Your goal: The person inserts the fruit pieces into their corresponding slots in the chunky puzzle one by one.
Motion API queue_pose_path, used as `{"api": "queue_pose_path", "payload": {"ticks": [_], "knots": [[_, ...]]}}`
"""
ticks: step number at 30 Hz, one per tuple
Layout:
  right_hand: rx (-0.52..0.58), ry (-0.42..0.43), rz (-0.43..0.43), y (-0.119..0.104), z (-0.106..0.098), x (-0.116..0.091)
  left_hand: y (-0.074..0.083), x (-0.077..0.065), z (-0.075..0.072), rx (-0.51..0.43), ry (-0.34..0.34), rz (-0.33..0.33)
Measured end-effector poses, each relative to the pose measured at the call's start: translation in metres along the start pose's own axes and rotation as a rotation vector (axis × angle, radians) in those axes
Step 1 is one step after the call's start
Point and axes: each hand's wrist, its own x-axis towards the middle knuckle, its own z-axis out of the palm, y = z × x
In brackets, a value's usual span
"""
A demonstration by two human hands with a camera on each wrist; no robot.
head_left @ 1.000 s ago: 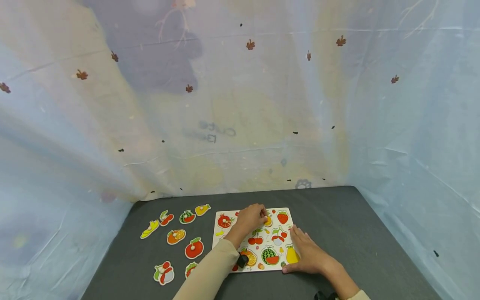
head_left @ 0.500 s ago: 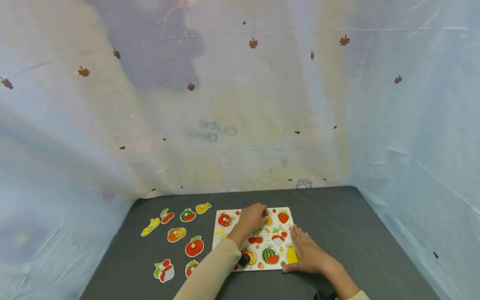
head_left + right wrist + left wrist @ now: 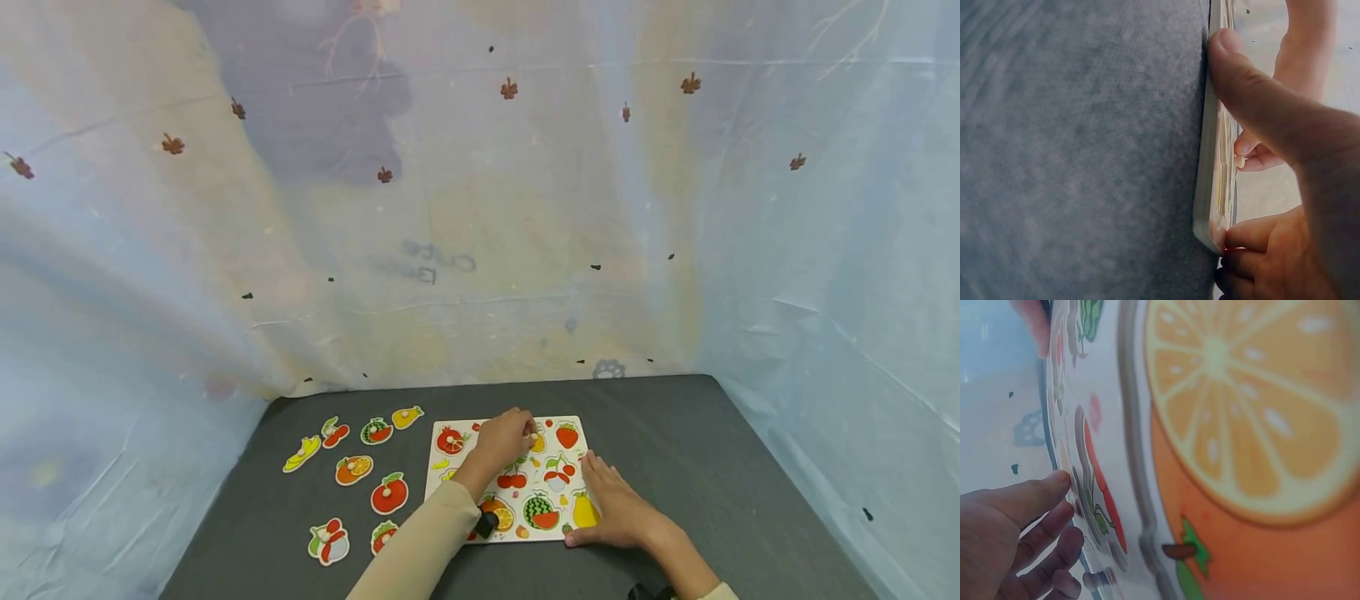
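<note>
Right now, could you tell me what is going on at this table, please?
A person is working at a fruit puzzle board on a dark table. The left hand reaches over the board's far part, fingers curled at a yellow piece's small knob. The right hand lies flat on the board's near right corner, steadying it. Several loose fruit pieces lie on the table left of the board, among them an apple, an orange and a banana.

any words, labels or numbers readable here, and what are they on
Backdrop sheet: two lines of faint dark writing show through it, too blurred to read.
Puzzle board: fruit pictures only, no words or numbers visible.
Loose fruit pieces on the table: pictures only, no text.
</note>
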Motion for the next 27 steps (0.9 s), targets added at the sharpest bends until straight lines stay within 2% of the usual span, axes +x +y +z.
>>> {"api": "queue_pose_path", "payload": {"ticks": [10,18,27], "knots": [[0.000,0.004,-0.022,0.002,0.001,-0.001,-0.010,-0.011,-0.005,-0.082,0.012,0.023],[-0.003,0.012,-0.032,0.002,-0.001,-0.001,-0.018,-0.019,-0.008,-0.086,0.023,0.022],[0.000,0.010,-0.055,-0.001,-0.002,-0.004,-0.029,-0.042,-0.019,-0.120,0.043,0.027]]}}
